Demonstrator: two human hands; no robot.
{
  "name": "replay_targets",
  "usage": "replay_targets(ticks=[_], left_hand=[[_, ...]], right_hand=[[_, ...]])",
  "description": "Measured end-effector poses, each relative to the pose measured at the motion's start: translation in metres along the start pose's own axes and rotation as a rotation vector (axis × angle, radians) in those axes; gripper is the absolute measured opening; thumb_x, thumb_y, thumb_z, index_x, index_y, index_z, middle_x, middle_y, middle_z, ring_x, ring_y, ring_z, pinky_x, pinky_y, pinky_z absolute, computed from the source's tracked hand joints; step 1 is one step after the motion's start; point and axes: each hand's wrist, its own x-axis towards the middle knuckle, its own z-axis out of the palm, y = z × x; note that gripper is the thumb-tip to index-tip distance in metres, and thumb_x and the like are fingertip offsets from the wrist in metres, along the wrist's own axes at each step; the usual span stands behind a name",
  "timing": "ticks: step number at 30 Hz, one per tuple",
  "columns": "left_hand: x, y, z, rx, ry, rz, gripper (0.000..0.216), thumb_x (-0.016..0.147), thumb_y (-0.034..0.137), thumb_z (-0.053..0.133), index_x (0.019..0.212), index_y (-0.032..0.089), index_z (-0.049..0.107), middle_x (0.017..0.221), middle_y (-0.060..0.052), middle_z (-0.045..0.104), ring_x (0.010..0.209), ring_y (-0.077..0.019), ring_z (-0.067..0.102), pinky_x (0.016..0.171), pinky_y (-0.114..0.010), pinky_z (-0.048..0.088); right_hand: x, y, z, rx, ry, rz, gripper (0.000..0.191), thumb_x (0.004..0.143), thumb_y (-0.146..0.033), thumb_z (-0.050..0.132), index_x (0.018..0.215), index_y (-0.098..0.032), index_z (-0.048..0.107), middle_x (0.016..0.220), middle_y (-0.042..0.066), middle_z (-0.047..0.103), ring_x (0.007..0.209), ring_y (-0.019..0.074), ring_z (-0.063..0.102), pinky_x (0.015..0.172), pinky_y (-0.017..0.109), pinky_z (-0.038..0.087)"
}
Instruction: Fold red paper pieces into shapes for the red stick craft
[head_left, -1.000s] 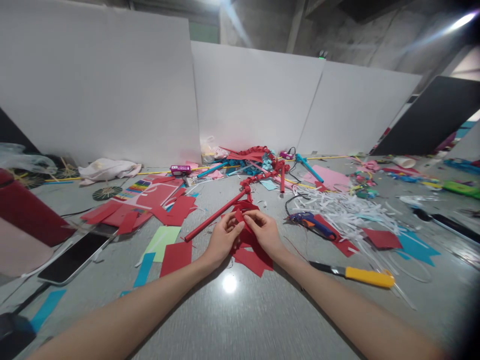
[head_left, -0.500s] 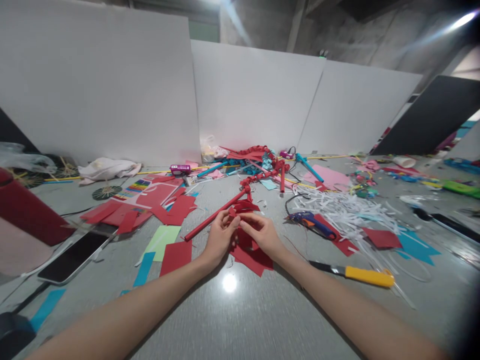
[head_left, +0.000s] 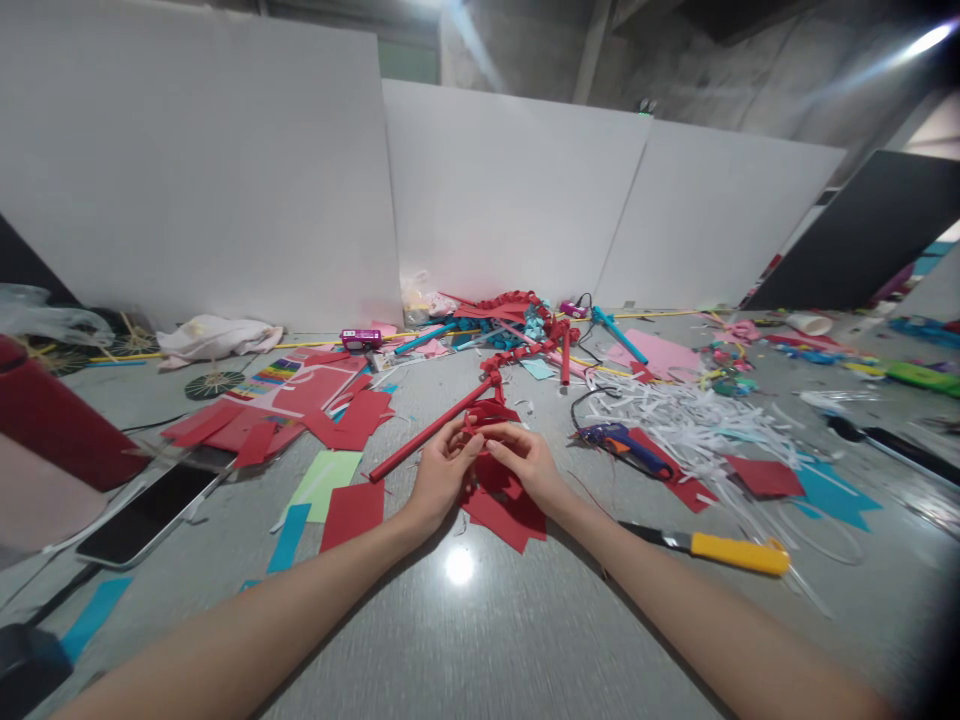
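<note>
Both of my hands meet above the grey tabletop at the middle. My left hand (head_left: 441,468) pinches a piece of red paper (head_left: 493,412) with thumb and fingertips. From the other side, my right hand (head_left: 531,468) is closed on the same red paper, thumb and forefinger together. The fingers hide much of its shape. Below the hands lie loose red paper pieces (head_left: 510,522). Just beyond them, a red paper chain (head_left: 517,350) runs back to a heap, and a thin red rolled tube (head_left: 427,437) lies slanted beside my left hand.
To the right are a blue glue gun (head_left: 626,447), a yellow-handled cutter knife (head_left: 739,553) and a pile of white paper strips (head_left: 690,425). On the left lie a phone (head_left: 154,508), red sheets (head_left: 352,420) and a green sheet (head_left: 326,482). White panels (head_left: 510,190) stand behind.
My fingers have shifted slightly on the red paper, the right fingertips moving a little. Everything else on the table stays where it was.
</note>
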Motion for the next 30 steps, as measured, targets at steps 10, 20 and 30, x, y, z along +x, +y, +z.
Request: replay_targets(ticks=[10, 20, 30], left_hand=[[0.0004, 0.0004, -0.0007, -0.009, -0.010, -0.003, 0.045, 0.087, 0.049, 0.071, 0.118, 0.018, 0.062, 0.085, -0.001, 0.065, 0.047, -0.0061, 0.051, 0.045, -0.020, 0.041], [0.0010, -0.0025, -0.0009, 0.000, -0.016, 0.010, 0.041, 0.087, 0.050, 0.070, 0.111, 0.018, 0.062, 0.080, 0.001, 0.060, 0.048, -0.0059, 0.047, 0.044, -0.019, 0.040], [0.0007, 0.0013, 0.0007, -0.028, 0.014, -0.003, 0.041, 0.085, 0.047, 0.074, 0.112, 0.019, 0.065, 0.081, 0.000, 0.064, 0.051, -0.0061, 0.050, 0.052, -0.020, 0.044]], right_hand=[[0.0001, 0.0041, -0.0052, 0.030, -0.063, -0.033, 0.025, 0.093, -0.033, 0.065, 0.113, -0.023, 0.075, 0.114, 0.006, 0.074, 0.106, 0.0243, 0.068, 0.096, 0.036, 0.051], [0.0010, -0.0007, -0.0027, -0.016, -0.023, -0.018, 0.023, 0.094, -0.034, 0.061, 0.107, -0.023, 0.077, 0.110, 0.006, 0.075, 0.102, 0.0238, 0.068, 0.093, 0.035, 0.051], [0.0019, 0.0058, -0.0023, -0.006, 0.016, 0.004, 0.020, 0.093, -0.036, 0.063, 0.096, -0.020, 0.074, 0.096, 0.005, 0.073, 0.089, 0.0212, 0.066, 0.084, 0.032, 0.050]])
